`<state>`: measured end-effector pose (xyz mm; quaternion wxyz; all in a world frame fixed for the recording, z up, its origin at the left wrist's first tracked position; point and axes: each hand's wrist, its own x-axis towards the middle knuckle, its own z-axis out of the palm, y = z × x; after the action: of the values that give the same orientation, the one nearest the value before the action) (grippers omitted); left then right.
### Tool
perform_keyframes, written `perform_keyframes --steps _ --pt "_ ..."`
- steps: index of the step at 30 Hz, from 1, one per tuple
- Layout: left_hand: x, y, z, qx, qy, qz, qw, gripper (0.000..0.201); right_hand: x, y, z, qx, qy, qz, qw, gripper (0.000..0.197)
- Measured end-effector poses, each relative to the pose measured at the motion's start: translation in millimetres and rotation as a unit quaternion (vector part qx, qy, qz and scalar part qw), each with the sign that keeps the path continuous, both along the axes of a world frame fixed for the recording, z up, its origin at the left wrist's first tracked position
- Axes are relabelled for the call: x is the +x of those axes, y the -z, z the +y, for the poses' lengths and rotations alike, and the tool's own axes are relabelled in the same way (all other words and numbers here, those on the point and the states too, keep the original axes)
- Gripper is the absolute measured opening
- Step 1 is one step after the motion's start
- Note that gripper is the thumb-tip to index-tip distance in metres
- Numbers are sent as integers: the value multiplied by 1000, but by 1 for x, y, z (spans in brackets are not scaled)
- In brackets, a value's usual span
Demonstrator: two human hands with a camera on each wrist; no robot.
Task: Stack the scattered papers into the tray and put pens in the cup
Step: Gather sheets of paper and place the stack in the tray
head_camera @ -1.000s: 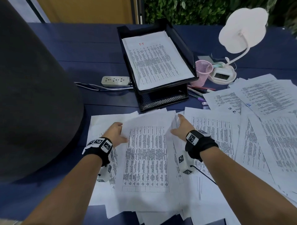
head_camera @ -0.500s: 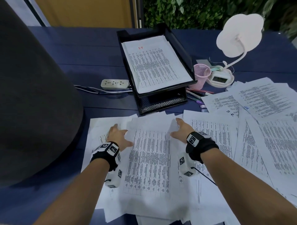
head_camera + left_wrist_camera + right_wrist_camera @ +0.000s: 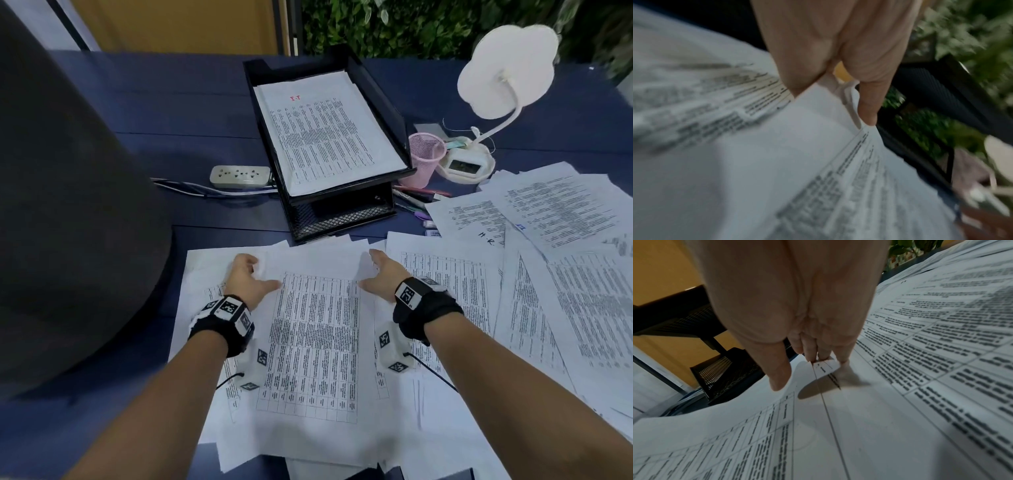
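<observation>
A printed top sheet [image 3: 315, 342] lies on a loose pile in front of me. My left hand [image 3: 257, 274] holds its left edge, thumb on top; in the left wrist view the sheet [image 3: 777, 146] runs in under the thumb of that hand [image 3: 838, 91]. My right hand [image 3: 368, 269] is at the right edge with straight fingers. In the right wrist view its fingertips [image 3: 826, 358] touch a slightly lifted paper edge and the thumb hovers above the sheet [image 3: 859, 418]. The black tray [image 3: 383, 106] behind holds stacked papers [image 3: 325, 130]. A pink mesh cup [image 3: 424, 157] stands right of it, with pens [image 3: 414, 200] on the table.
Many more printed sheets [image 3: 565, 274] cover the right side of the blue table [image 3: 171, 102]. A white power strip [image 3: 239, 175] with cables lies left of the tray. A white desk lamp [image 3: 503, 85] stands behind the cup. A big dark shape [image 3: 68, 205] fills the left.
Both hands stay at the sides of the top sheet. The left thumb has spread further onto the sheet and the right fingers have straightened forward. The view has shifted a little.
</observation>
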<state>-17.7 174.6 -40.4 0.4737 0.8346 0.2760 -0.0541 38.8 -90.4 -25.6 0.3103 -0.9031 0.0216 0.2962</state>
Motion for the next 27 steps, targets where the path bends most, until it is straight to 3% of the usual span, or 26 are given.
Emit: perform_keyframes --steps 3,8,12,17,21,27 --pt "-6 4 -2 -109 -93 28 989 72 0 0 -1 5 2 0 1000 80" --pt "-24 5 -3 -157 6 43 987 48 -1 0 -2 15 6 -5 1000 80" --pt "-29 -7 6 -182 -25 -26 983 41 -2 -1 -2 51 48 -11 997 80" --pt "-28 -40 2 -306 -32 -48 950 30 -3 -6 -3 129 155 -70 977 91" --pt "-29 -52 15 -355 -33 -67 932 47 -7 -17 -8 205 184 -87 957 94" --pt "-23 -77 27 -330 -14 -130 935 57 -11 -25 -12 188 123 -43 973 89"
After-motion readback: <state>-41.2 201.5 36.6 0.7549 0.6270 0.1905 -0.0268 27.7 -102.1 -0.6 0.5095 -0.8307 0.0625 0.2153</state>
